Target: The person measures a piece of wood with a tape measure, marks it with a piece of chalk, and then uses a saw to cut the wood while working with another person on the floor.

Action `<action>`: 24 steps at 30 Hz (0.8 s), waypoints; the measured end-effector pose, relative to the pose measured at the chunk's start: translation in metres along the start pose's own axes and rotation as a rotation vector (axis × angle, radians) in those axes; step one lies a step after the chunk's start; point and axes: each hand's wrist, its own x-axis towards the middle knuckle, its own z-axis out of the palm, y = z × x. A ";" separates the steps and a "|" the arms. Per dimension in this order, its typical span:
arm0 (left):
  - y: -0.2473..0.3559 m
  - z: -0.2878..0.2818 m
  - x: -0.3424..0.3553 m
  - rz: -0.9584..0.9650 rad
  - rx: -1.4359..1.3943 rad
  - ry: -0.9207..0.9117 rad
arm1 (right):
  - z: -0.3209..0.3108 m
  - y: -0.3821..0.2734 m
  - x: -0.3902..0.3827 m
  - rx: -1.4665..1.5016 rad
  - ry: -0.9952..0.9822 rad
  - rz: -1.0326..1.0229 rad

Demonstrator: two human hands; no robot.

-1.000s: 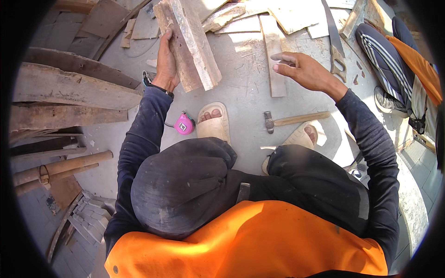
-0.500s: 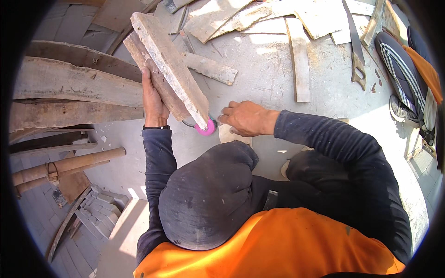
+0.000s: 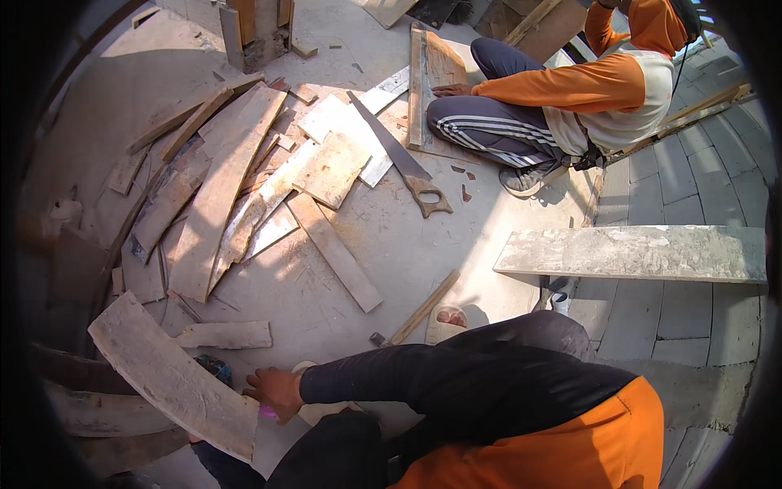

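Note:
A long, rough, mortar-crusted wooden board (image 3: 181, 376) slants at the lower left, its near end beside my knee. My left hand is hidden behind it; only a bit of dark left sleeve (image 3: 224, 466) shows below. By the board's right edge, my right hand (image 3: 275, 393) reaches leftward, its fingers loosely bent and apart. Right under it is a small pink thing (image 3: 268, 412), mostly covered, whose kind I cannot make out. A dark and teal object (image 3: 213, 368) lies beyond the board, partly hidden.
Loose planks (image 3: 232, 183) are heaped at the far left, with a handsaw (image 3: 399, 155) beside them. A hammer (image 3: 423, 310) lies near my foot. Another person (image 3: 562, 98) kneels at the far right by a wooden panel. A wide plank (image 3: 631, 253) extends at right.
My view has swung to the right, so the scene has shifted left and down. My left hand has gone out of sight, and my right hand is closer to the board's edge.

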 end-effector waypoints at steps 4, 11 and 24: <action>-0.042 0.058 0.011 -0.192 0.012 -0.187 | -0.098 0.052 -0.042 0.550 0.021 0.465; -0.065 0.151 0.008 -0.372 0.147 -0.465 | -0.221 0.074 -0.190 1.169 0.240 0.708; -0.072 0.192 -0.009 -0.467 0.274 -0.701 | -0.146 0.056 -0.263 1.214 0.211 0.649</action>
